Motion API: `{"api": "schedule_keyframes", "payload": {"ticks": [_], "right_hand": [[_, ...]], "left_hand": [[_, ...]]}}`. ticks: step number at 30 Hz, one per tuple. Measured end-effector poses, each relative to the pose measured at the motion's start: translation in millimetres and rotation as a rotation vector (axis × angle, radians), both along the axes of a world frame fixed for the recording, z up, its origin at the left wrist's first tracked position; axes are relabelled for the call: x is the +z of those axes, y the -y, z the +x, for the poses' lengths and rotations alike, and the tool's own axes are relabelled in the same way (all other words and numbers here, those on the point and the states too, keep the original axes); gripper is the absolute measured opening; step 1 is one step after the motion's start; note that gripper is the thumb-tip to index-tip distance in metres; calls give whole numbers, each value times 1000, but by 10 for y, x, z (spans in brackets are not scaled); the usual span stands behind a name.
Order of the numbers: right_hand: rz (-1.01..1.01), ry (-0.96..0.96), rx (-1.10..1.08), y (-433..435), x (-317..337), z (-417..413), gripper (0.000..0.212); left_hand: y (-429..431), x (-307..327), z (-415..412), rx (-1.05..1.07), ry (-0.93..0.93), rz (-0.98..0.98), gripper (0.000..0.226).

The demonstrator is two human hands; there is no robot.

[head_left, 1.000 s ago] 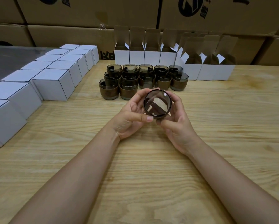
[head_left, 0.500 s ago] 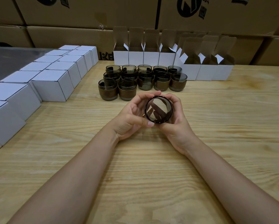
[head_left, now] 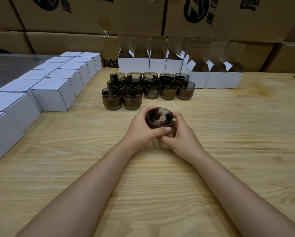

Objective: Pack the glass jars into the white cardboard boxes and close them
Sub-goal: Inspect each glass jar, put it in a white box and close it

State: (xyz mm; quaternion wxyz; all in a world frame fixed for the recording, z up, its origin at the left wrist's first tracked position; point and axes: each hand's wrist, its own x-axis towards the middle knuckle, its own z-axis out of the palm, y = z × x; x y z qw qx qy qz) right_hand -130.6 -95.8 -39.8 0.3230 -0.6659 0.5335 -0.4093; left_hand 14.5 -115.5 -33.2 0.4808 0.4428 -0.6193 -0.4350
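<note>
Both hands, left point(head_left: 144, 128) and right point(head_left: 180, 134), wrap round one smoky glass jar point(head_left: 160, 119), mouth up, low over the wooden desk point(head_left: 228, 151). Beyond it stand grouped jars point(head_left: 148, 90), then open white boxes point(head_left: 175, 67); closed boxes point(head_left: 54, 96) line the left

both hands grip jar point(head_left: 160, 120), upright — boxes behind

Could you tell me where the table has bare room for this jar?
Bare wooden table lies right of the right hand, before the open white boxes, and along the near edge. Crowded: the jar cluster at the back, closed white boxes along the left.
</note>
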Motion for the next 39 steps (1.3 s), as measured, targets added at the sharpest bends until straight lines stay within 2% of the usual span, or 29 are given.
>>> {"api": "schedule_keyframes", "payload": {"ticks": [6,9,10,12,15,17,19,23,28,33,39], "right_hand": [[27,-162,64,22,62,-29,68],[179,-391,189,64,188,-171,87],[202,-429,176,100,250,-246,88],[99,-375,50,236,407,-392,68],[-136,-287,-277,657,645,-579,35],[-166,-303,-428,1042,733,-712,32],[-134,-388,-492,1393,772,-826,40],[-17,-588,-468,1857,760,-981,57],[20,-682,-369,2098,693,-1013,62],[6,-779,-330,2157,652,-1024,57],[-134,-868,-401,2100,728,-1034,36]], "left_hand": [[51,-50,-54,137,176,-9,69],[66,-45,-47,255,225,18,72],[73,-46,-39,295,251,17,75],[79,-46,-21,377,301,3,80],[77,-36,-3,478,336,-17,84],[78,-38,3,520,367,-30,82],[80,-44,5,543,380,-46,79],[106,-73,17,575,392,-82,72],[108,-83,9,565,341,-104,73],[124,-101,15,554,325,-105,73],[132,-110,19,548,314,-98,72]]}}
